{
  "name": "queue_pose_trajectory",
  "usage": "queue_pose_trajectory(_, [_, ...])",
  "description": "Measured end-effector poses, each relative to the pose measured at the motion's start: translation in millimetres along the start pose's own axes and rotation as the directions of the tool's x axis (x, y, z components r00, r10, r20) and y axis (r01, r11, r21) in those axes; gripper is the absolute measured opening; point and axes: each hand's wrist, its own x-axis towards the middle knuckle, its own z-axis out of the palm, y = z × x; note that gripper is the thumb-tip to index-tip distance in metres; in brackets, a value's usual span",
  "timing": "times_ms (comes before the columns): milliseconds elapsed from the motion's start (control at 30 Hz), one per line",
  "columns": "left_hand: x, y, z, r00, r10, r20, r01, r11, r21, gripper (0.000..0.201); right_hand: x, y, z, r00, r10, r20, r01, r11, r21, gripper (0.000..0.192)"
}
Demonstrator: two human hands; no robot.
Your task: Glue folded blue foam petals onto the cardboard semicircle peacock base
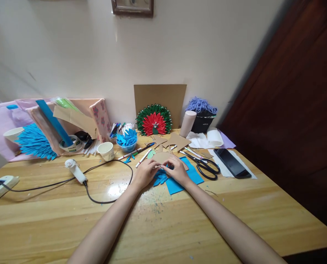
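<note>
My left hand (146,173) and my right hand (177,171) meet at the middle of the table, fingertips pinched together. What lies between the fingertips is too small to make out. Just below them is a bunch of narrow blue strips (160,177), partly covered by the fingers. A blue felt sheet (174,186) lies flat under my right hand. Behind both hands, a rounded piece of cardboard (162,157) shows in part. Black-handled scissors (207,167) rest to the right of my right hand.
A hot glue gun (74,171) with a looping black cable lies left. A paper cup (106,151) and a bowl of blue pieces (127,142) stand behind it. A red and green peacock craft (154,121) leans at the back. A phone (232,163) lies right.
</note>
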Motion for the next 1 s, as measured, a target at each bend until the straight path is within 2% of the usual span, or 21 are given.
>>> queue_pose_trajectory(367, [-0.9, -3.6, 4.3, 0.997, 0.022, -0.072, -0.026, 0.998, -0.06, 0.009, -1.2, 0.8, 1.3, 1.0, -0.009, 0.022, 0.007, 0.998, 0.06, 0.011])
queue_pose_trajectory(633, [-0.5, -3.2, 3.6, 0.999, -0.029, -0.035, 0.027, 0.997, -0.068, 0.006, -1.2, -0.8, 3.1, 0.998, 0.054, 0.04, -0.058, 0.993, 0.104, 0.012])
queue_pose_trajectory(1000, [-0.4, -2.8, 0.8, 0.999, -0.037, -0.008, 0.036, 0.993, -0.111, 0.005, -1.4, 0.0, 3.8, 0.99, 0.113, 0.084, -0.125, 0.98, 0.153, 0.01])
